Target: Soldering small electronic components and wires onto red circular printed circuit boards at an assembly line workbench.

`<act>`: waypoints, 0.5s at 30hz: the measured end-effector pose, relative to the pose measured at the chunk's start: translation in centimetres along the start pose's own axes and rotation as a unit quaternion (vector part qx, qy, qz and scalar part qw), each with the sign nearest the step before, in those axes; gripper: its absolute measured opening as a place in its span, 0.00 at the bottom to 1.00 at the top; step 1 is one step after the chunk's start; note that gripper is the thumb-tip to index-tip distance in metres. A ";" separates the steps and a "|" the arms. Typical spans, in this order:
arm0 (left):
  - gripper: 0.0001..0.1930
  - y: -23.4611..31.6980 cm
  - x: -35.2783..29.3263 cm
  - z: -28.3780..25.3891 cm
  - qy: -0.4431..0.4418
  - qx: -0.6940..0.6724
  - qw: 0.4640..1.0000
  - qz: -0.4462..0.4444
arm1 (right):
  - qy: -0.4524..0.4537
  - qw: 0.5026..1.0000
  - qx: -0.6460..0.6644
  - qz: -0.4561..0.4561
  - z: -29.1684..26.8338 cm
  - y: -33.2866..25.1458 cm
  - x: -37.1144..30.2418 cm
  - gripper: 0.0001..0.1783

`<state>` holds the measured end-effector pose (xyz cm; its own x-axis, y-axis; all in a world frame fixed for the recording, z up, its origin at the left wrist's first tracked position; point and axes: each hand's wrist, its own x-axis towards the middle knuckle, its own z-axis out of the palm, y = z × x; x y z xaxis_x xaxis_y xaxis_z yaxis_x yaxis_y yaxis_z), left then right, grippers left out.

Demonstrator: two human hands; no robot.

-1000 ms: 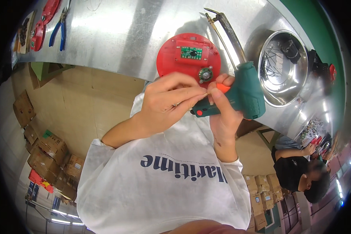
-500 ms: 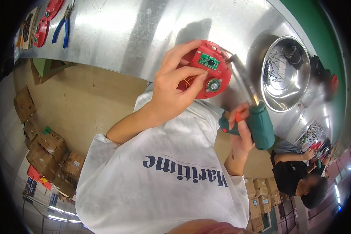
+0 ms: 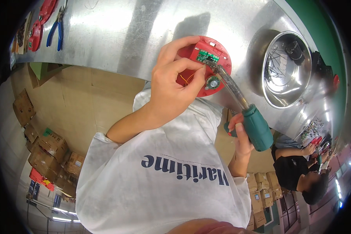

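Observation:
A round red plastic housing (image 3: 224,54) is in my left hand (image 3: 171,74), with the fingers spread around its left edge. Thumb and index finger meet near the green circuit board (image 3: 206,57) fixed inside it; whatever they pinch there is too small to name. A small round speaker (image 3: 212,83) sits below the board, and thin orange wires (image 3: 188,79) show beside my fingers. My right hand (image 3: 241,132) is closed around the grip of a green soldering gun (image 3: 257,126). Its metal barrel slants up and left, with the tip at the board's lower edge.
A shiny metal bowl (image 3: 266,91) holding dark screws or pins stands on the metal table (image 3: 105,35) at the right. Blue-handled pliers (image 3: 55,33) and more red housings (image 3: 35,36) lie far left. A co-worker (image 3: 294,167) sits at the right; cardboard boxes (image 3: 50,144) are stacked at left.
My right hand has swung the soldering gun's tip left, from beside the housing's right edge onto the circuit board. My left hand still holds the housing, nearly unmoved.

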<state>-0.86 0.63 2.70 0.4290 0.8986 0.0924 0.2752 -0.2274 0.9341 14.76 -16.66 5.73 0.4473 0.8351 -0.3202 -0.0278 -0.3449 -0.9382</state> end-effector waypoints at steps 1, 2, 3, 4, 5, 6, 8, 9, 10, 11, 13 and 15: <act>0.03 0.1 0.0 0.0 0.000 0.000 1.000 -0.001 | -0.007 1.000 -0.015 -0.005 -0.2 0.1 0.0 0.13; 0.03 0.2 0.0 -0.1 -0.002 -0.002 1.000 -0.009 | -0.007 1.000 -0.015 -0.004 -0.5 0.5 -0.1 0.13; 0.03 0.3 0.0 -0.1 -0.003 -0.003 1.000 -0.016 | -0.020 0.999 -0.029 -0.023 -0.9 1.1 -0.3 0.14; 0.03 0.3 0.1 -0.1 -0.003 -0.003 1.000 -0.017 | -0.032 0.998 -0.044 -0.041 -1.1 1.4 -0.4 0.14; 0.03 0.2 0.1 0.0 -0.002 0.004 1.000 -0.008 | -0.032 0.998 -0.044 -0.040 -1.1 1.4 -0.4 0.14; 0.03 0.1 0.1 0.0 -0.001 0.010 1.000 0.002 | -0.023 0.998 -0.039 -0.035 -1.0 1.4 -0.5 0.13; 0.03 0.3 0.2 -0.2 -0.007 0.009 1.000 -0.012 | -0.014 0.999 -0.034 -0.028 -0.9 1.4 -0.4 0.13; 0.03 0.4 0.2 -0.2 -0.012 0.008 1.000 -0.024 | -0.016 0.998 -0.046 -0.036 -0.9 1.3 -0.3 0.13; 0.03 0.3 0.2 -0.2 -0.012 0.009 1.000 -0.025 | -0.018 0.997 -0.057 -0.044 -0.9 1.2 -0.3 0.12; 0.03 0.2 0.2 -0.2 -0.009 0.010 1.000 -0.017 | -0.018 0.997 -0.056 -0.043 -0.7 1.2 -0.4 0.12; 0.03 0.2 0.2 -0.2 -0.006 0.013 1.000 -0.009 | 0.051 0.994 -0.095 0.017 -0.3 1.2 -0.5 0.09; 0.03 0.3 0.2 -0.3 -0.013 0.030 0.999 -0.008 | 0.046 0.991 -0.129 0.005 -0.5 1.7 -0.5 0.08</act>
<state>-0.89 0.87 3.12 0.4462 0.8923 0.0680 0.3327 -0.2360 0.9130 14.91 -17.84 4.40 0.5279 0.7928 -0.3046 0.1912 -0.4603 -0.8669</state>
